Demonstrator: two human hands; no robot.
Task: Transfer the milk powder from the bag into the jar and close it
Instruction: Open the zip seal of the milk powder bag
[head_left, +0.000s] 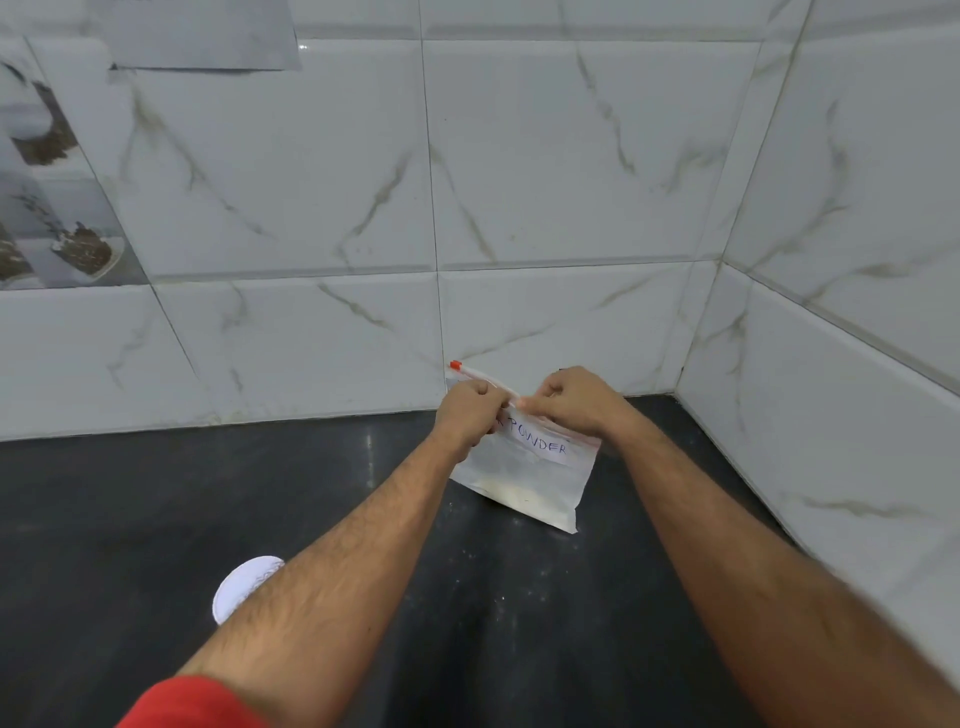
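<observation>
Two hands work at the top edge of a clear zip bag (524, 467) standing on a dark surface (156, 493) near the corner of a white marble-patterned tiled wall (519, 182). The left hand (467, 410) has its fingers curled round the bag's upper edge, and the right hand (569, 402) pinches the same edge just beside it, so the two hands are close together, nearly touching at the fingertips. The bag's zip strip runs up and to the left past the left hand, ending in a small red slider (455, 365). A white label (540, 441) on the bag's front reads "POWDER" in handwritten letters, the start of the wording hidden behind the left hand. Pale powder lies in the bottom of the bag, whose lower corner rests on the surface. A round white lid-like disc (239, 584) lies on the surface nearer the camera, partly covered by the left forearm. A red sleeve (192, 701) shows at the lower left.
</observation>
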